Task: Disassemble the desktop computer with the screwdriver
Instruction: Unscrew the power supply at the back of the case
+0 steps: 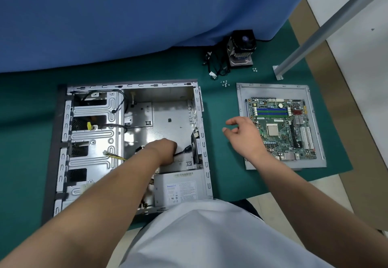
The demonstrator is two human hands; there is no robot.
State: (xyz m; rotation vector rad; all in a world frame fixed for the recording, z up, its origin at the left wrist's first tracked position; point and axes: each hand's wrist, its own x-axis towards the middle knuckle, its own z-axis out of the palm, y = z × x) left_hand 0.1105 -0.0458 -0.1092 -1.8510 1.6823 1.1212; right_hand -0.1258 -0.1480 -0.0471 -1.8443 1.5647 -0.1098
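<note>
A green mat [31, 104] is spread over the floor. Blue cloth [126, 15] is hung at the back, and its bottom edge is laid on the mat. A grey metal bar [327, 28] is set at a slant on the right, and its foot is placed on the mat. Pale floor [357, 62] is seen on the right, past a brown strip [344, 108].

There was one open computer case [134, 141], one power supply [178, 190] inside it, one motherboard [281, 129] on one metal side panel [281, 91], one cooler fan [241, 47], one bundle of black cables [216, 66], two small clusters of screws [224, 83], and two hands [163, 150].
</note>
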